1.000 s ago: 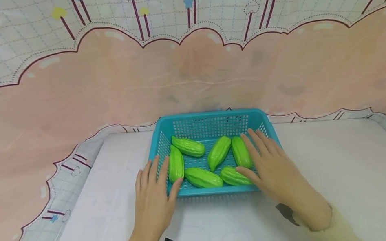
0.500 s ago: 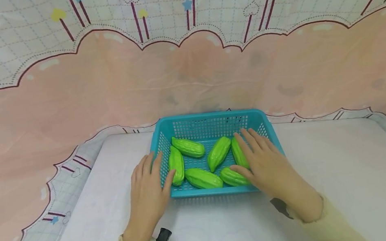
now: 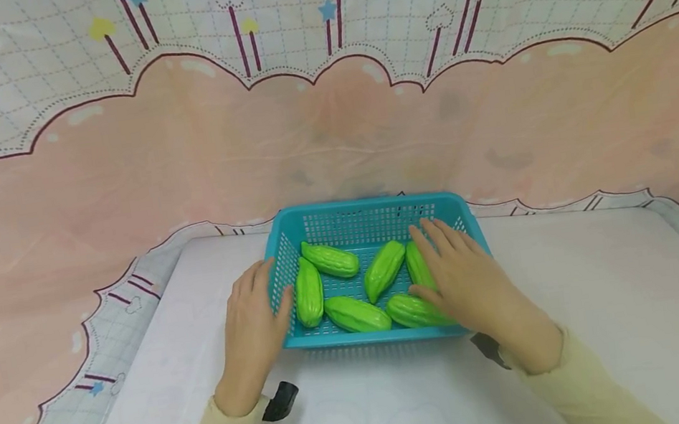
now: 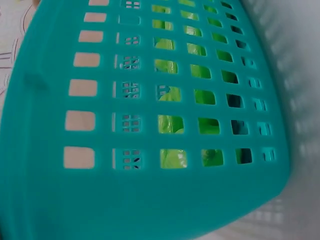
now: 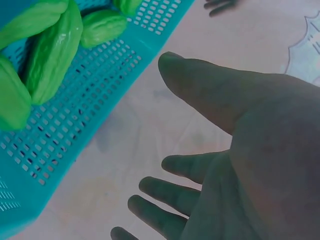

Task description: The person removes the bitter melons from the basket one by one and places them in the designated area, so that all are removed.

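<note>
A turquoise plastic basket [image 3: 370, 338] stands on the white table with several bright green, ridged bitter melons [image 3: 357, 314] lying spread over its bottom. My left hand [image 3: 253, 325] is beside the basket's left wall, fingers pointing forward, thumb apart and overlapping the rim in the head view. That perforated side wall [image 4: 115, 195] fills the left wrist view, with green melons showing through its holes. In the head view my right hand [image 3: 462, 274] overlaps the basket's right end and partly hides two melons. Seen from the right wrist, its fingers [image 5: 167, 192] are extended and hold nothing.
Behind the table hangs a peach and white printed cloth [image 3: 329, 141], its pattern also running along the table's sides. White tabletop [image 3: 594, 306] extends to the left, right and front of the basket. A black wrist strap piece [image 3: 281, 401] juts from the left sleeve.
My left hand has drawn back leftward, off the basket's near left corner to beside its wall. My right hand has shifted slightly left and forward. The basket and melons stay in place.
</note>
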`<state>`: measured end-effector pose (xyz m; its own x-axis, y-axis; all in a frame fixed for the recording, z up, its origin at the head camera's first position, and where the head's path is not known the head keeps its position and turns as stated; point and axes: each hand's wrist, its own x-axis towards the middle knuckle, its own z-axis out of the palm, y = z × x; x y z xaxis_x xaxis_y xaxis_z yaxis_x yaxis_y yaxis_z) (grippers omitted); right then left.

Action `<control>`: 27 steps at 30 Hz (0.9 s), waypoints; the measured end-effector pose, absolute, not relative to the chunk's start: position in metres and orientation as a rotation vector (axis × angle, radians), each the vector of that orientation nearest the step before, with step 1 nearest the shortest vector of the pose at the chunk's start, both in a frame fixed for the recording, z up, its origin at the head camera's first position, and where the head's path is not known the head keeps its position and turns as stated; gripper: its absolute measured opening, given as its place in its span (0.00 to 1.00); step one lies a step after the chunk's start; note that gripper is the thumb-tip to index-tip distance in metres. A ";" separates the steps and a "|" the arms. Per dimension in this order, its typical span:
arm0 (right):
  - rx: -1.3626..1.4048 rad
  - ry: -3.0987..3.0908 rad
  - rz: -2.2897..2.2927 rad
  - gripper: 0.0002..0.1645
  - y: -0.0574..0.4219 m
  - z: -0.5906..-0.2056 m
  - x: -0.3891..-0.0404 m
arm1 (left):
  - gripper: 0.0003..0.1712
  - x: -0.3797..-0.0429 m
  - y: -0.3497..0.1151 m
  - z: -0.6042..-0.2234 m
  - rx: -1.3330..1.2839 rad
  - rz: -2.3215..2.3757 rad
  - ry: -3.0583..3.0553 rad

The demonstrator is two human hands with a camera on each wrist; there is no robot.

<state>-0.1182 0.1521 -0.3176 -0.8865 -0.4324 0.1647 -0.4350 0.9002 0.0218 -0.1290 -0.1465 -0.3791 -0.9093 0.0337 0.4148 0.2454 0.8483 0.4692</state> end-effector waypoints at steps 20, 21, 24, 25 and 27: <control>0.677 -3.001 0.137 0.46 0.152 -0.316 -0.144 | 0.28 -0.142 -0.152 -0.387 0.017 -1.149 -2.606; 0.678 -3.013 0.146 0.46 0.152 -0.315 -0.145 | 0.28 -0.142 -0.152 -0.387 0.025 -1.168 -2.607; 0.685 -3.042 0.170 0.46 0.152 -0.315 -0.148 | 0.28 -0.142 -0.153 -0.388 0.051 -1.230 -2.610; 0.689 -3.048 0.172 0.46 0.153 -0.315 -0.149 | 0.29 -0.142 -0.153 -0.387 0.059 -1.253 -2.613; 0.697 -3.059 0.176 0.46 0.153 -0.315 -0.151 | 0.29 -0.142 -0.153 -0.388 0.080 -1.302 -2.614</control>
<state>-0.1506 0.1525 -0.3150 -0.9016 -0.4320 0.0242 -0.4319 0.8953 -0.1092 -0.1422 -0.1534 -0.3879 -0.9745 -0.1453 0.1711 0.0490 0.6061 0.7939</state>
